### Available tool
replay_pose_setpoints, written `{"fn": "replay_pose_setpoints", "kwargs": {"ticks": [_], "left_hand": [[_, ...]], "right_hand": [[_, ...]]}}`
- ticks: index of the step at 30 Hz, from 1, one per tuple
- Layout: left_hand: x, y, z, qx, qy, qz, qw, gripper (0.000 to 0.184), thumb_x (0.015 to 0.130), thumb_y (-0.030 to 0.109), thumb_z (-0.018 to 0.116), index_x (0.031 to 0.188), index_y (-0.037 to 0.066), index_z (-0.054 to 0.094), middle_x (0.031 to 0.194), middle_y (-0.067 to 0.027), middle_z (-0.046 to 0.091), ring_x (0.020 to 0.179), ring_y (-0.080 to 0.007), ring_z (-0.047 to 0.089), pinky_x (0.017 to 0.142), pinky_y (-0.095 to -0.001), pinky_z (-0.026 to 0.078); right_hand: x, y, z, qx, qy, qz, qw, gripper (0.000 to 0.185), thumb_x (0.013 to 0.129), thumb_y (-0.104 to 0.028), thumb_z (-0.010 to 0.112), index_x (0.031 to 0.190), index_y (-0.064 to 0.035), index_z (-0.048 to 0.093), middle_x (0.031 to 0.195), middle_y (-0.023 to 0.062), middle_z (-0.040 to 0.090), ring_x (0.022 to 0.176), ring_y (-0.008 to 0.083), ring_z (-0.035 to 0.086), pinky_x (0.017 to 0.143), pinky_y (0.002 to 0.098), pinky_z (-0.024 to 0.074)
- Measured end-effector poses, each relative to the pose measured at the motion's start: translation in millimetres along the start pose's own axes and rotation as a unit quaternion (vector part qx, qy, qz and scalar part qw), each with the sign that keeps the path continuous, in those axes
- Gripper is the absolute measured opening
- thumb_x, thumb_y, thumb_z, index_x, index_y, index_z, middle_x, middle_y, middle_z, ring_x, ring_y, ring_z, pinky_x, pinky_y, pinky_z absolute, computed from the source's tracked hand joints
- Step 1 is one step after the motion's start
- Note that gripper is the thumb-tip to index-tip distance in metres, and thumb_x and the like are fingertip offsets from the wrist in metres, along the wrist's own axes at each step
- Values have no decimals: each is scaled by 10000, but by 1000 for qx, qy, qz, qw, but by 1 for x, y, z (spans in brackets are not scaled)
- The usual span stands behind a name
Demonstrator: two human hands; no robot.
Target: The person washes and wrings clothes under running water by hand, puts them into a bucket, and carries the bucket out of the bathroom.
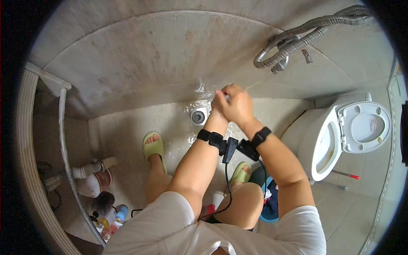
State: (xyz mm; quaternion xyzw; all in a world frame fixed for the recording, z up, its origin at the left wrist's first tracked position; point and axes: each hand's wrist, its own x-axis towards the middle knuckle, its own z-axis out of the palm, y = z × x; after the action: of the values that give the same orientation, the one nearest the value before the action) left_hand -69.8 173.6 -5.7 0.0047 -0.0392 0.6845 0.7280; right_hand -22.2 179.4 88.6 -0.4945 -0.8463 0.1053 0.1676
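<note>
My left hand (pixel 218 103) and my right hand (pixel 239 104) are pressed together just above the wet floor, close to a round drain (pixel 197 117). Both look closed, with the right hand's fingers folded over the left. A small pale bit of something shows between them, but its kind is hidden. The skin of the right hand glistens with water. Each wrist wears a black strap with a dark device: one strap (pixel 212 139) on the left, another (pixel 260 137) on the right, with cables running back toward my body.
A white toilet (pixel 327 148) with raised lid stands at right. A metal shower hose (pixel 293 44) hangs on the wall. Beside my knee is a blue basin (pixel 267 214) with dark cloth inside. Several bottles (pixel 111 221) stand at lower left, near a grey pipe (pixel 87 171). Green slippers (pixel 153 148) are on my feet.
</note>
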Motion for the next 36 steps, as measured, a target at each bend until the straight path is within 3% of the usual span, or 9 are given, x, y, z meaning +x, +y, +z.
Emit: {"fn": "replay_pose_setpoints", "kwargs": {"ticks": [8,11,13,15,17,20,26,29,36], "left_hand": [[14,-7,34,311,327,55,891,58,720,91,548,766,66,524,716,-37,537,609,-148,534,566,-312,448],[10,-3,52,363,303,73,878,186,704,69,583,887,71,545,795,-36,548,700,-150,542,617,-293,446],[7,1,48,316,279,90,902,246,723,97,589,964,84,547,843,-42,555,755,-160,546,663,-291,445],[6,8,45,268,249,105,925,305,741,126,595,1042,98,548,891,-48,562,811,-170,550,708,-289,445],[3,18,44,315,313,-54,894,366,780,211,579,1134,133,526,959,-58,568,894,-192,545,781,-301,436],[14,25,18,251,299,-111,914,365,812,366,556,1080,120,538,906,-39,578,830,-170,555,721,-305,448],[11,20,16,26,109,-163,980,307,863,406,499,865,100,525,779,-38,576,713,-156,573,639,-296,475],[2,0,36,49,119,-20,992,265,879,359,472,847,101,526,763,-25,572,698,-146,573,633,-290,471],[19,-11,3,149,296,-51,942,124,800,256,520,793,133,537,728,-11,555,581,-151,529,473,-304,417]], "right_hand": [[22,66,22,275,-6,296,915,356,793,-306,538,699,34,583,674,192,590,626,315,567,560,377,420],[11,85,24,482,-53,356,799,312,817,-318,534,828,-14,600,804,118,610,695,234,583,530,379,450],[0,70,-3,671,-211,392,593,295,828,-319,533,939,-49,573,902,91,585,725,211,577,539,382,510],[0,64,-14,686,-217,361,594,266,823,-264,559,973,-45,550,904,92,569,721,190,573,554,407,546],[1,62,-15,446,-66,252,857,288,820,-207,585,1037,-28,524,891,100,586,726,215,601,559,308,545],[-2,44,-26,221,-34,-4,975,237,745,-156,639,929,-26,567,920,138,578,757,289,589,643,329,505],[-18,-3,-15,7,57,-185,981,168,689,-169,654,794,-48,603,888,174,575,771,345,573,673,382,463],[-2,14,4,67,66,-99,991,175,696,-202,637,765,-44,606,805,192,574,721,372,562,650,401,466],[30,47,21,221,68,162,959,231,714,-198,540,706,27,592,717,220,593,681,383,579,599,402,452]]}}
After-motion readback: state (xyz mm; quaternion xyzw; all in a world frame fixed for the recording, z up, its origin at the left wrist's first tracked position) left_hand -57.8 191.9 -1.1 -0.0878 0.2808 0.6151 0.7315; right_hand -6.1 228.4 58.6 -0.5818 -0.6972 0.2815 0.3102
